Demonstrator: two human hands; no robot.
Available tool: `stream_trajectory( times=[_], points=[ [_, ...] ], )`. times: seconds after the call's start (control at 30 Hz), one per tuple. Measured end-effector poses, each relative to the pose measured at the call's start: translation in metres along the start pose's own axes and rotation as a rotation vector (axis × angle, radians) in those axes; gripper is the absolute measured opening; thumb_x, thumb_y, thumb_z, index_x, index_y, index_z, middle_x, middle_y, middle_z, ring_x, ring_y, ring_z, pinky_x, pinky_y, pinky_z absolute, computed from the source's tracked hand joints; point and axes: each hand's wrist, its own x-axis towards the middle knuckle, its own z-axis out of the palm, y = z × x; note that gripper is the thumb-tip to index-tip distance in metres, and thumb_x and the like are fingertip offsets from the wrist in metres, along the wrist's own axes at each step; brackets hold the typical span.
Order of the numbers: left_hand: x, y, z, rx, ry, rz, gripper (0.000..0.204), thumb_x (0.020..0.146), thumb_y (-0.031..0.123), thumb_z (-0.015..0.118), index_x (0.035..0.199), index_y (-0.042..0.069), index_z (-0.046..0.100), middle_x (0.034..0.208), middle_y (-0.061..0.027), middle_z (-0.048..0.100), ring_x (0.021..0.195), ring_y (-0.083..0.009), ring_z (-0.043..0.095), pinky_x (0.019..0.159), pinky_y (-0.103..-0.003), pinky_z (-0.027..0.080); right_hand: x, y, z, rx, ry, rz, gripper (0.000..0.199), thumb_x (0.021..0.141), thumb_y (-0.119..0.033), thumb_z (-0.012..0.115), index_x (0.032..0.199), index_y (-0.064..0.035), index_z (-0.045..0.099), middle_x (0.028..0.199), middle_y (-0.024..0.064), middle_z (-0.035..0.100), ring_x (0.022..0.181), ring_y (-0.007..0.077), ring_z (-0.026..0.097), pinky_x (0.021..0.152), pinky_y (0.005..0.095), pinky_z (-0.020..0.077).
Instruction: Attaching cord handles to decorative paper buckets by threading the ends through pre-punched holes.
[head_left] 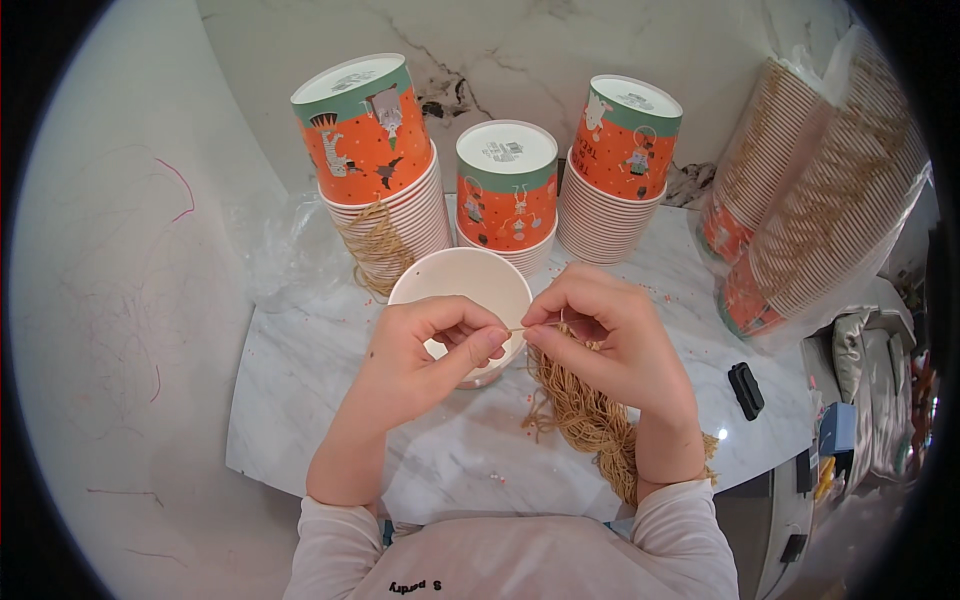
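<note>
Hands (420, 350) pinch thin cord (516, 330) over white tub (460, 272), stacked orange tubs (506, 205) close behind.

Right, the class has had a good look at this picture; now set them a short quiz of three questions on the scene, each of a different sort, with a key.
1. What do the left hand and the right hand pinch between their fingertips?
2. True or false: the bundle of tan strands lies to the right of the open white cup.
3. Fill in: the top cup of the middle stack stands with its mouth facing ____.

Key:
1. A thin tan cord.
2. True.
3. Down.
</note>
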Motion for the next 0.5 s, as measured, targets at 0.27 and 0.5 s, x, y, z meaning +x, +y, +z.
stream_trajectory(
  times=[0.27, 0.5],
  points=[
    [0.0012, 0.0088, 0.0072, -0.037, 0.048, -0.032, 0.010, 0.085, 0.002, 0.077, 0.094, -0.001, 0.074, 0.084, -0.0031, 0.073, 0.076, -0.0065, 0.065, 0.070, -0.022, 0.050, -0.0021, -0.0006, -0.0026, -0.025, 0.005, -0.042, 0.010, 0.082, -0.001, 0.075, 0.090, -0.0023, 0.070, 0.078, 0.0002, 0.058, 0.067, 0.0078, 0.046, 0.056, 0.0237, 0.0323],
    [0.0019, 0.0009, 0.0066, 0.039, 0.046, 0.029, 0.008, 0.084, 0.001, 0.076, 0.092, 0.000, 0.075, 0.083, -0.0016, 0.072, 0.075, -0.0063, 0.062, 0.068, -0.023, 0.049, -0.0024, -0.0006, -0.0022, -0.021, 0.014, -0.052, 0.009, 0.082, -0.001, 0.075, 0.090, -0.0026, 0.070, 0.078, 0.0003, 0.058, 0.067, 0.0084, 0.046, 0.056, 0.0242, 0.0322]
  ],
)
